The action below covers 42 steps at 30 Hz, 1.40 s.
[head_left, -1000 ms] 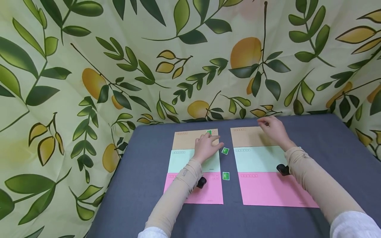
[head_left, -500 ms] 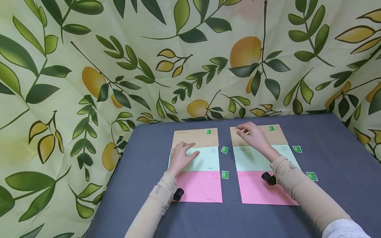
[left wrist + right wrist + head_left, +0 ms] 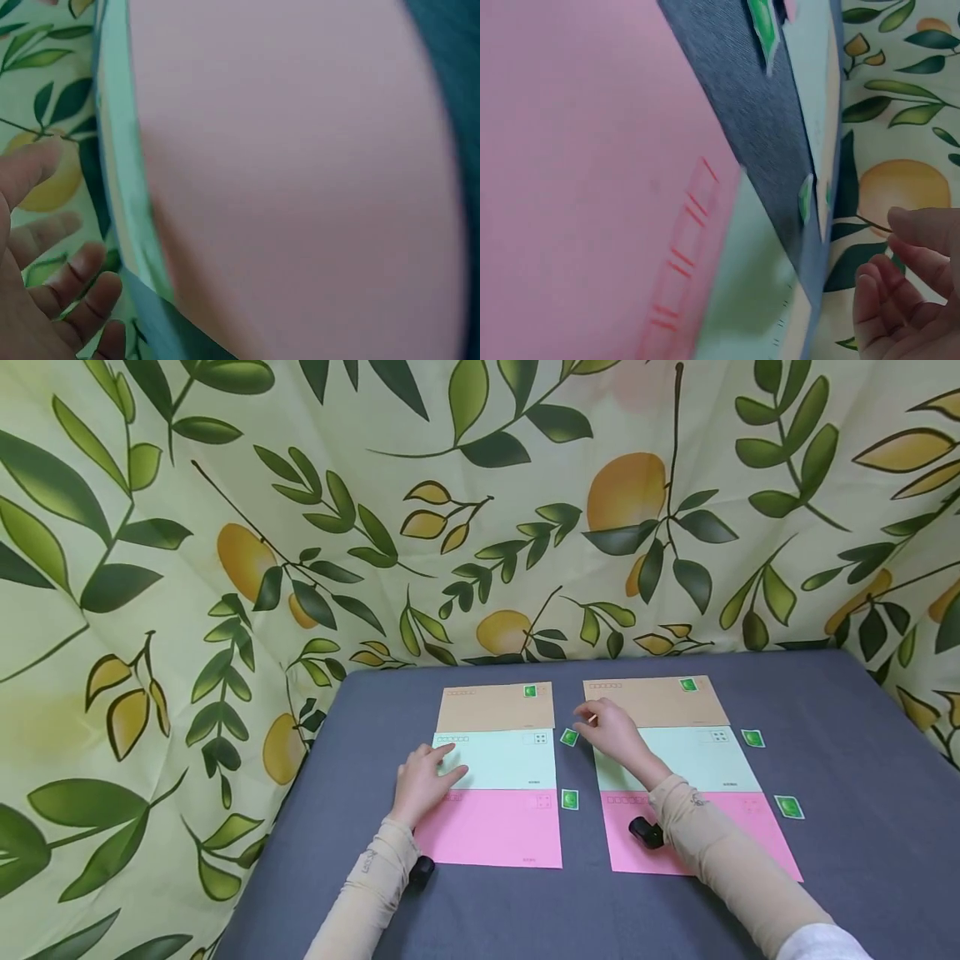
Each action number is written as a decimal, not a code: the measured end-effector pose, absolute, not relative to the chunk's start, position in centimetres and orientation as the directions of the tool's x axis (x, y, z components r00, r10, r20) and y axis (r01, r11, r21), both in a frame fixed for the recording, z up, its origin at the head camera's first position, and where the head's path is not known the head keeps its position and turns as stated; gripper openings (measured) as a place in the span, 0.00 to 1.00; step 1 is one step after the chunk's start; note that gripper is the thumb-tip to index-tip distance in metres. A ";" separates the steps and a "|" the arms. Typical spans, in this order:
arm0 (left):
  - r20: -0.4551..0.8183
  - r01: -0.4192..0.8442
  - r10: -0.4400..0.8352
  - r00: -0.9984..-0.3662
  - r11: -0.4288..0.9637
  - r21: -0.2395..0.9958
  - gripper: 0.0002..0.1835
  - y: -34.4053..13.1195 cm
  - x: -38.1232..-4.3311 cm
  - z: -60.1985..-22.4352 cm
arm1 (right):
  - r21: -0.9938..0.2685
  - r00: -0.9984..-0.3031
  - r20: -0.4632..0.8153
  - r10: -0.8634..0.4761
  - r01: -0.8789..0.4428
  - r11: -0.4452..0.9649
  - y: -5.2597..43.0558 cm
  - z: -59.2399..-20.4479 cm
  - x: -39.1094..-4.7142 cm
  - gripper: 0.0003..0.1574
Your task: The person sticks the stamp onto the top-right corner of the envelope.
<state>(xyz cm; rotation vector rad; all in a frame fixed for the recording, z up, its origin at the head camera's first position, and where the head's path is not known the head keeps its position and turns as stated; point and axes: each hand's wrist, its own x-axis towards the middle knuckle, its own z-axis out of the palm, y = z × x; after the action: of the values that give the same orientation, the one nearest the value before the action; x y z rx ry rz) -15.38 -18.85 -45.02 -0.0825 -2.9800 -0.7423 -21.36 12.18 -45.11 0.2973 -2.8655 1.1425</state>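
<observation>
My left hand (image 3: 423, 781), fingers spread, hovers by the left edge of the mint envelope (image 3: 510, 760) and the pink envelope (image 3: 502, 835) of the left column. It holds nothing. My right hand (image 3: 613, 731) is over the left edge of the right column's mint envelope (image 3: 675, 752), its fingers loosely bent and nothing between them. Just left of its fingertips lies a tilted green stamp (image 3: 569, 737) on the cloth. Another green stamp (image 3: 570, 799) is below it. Green stamps sit at the upper right of the left brown envelope (image 3: 487, 710) and the right brown envelope (image 3: 652, 702).
Two more green stamps, an upper one (image 3: 752, 738) and a lower one (image 3: 789, 807), lie right of the right column. A pink envelope (image 3: 720, 843) is partly under the right forearm. Dark grey cloth (image 3: 525, 918) covers the table; a leaf-patterned curtain (image 3: 450, 527) hangs behind.
My left hand has drawn back leftward and toward me from the left brown envelope's stamp. My right hand has swept left from the right brown envelope, uncovering its stamp, toward the stamp between the columns.
</observation>
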 end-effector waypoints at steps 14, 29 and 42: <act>-0.042 -0.081 -0.070 -0.997 0.921 0.381 0.38 -20.6 -15.5 -46.6 | -0.631 -0.985 0.047 -0.169 -0.160 0.759 11.1 -47.0 -22.0 0.18; -0.070 -0.098 -0.076 -0.995 0.913 0.397 0.39 -20.5 -15.5 -46.6 | -0.602 -0.984 0.045 -0.171 -0.163 0.782 10.5 -47.3 -22.3 0.14; -0.067 -0.108 -0.089 -0.994 0.914 0.391 0.38 -20.4 -15.5 -46.7 | -0.759 -0.989 -0.011 -0.147 -0.088 0.645 10.6 -45.8 -22.8 0.13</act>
<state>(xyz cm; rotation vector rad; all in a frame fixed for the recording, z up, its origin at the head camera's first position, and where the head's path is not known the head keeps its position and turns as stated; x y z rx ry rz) -15.51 -20.38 -46.72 0.1602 -3.1202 -0.6418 -22.79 10.60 -45.79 0.2085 -2.9139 1.3384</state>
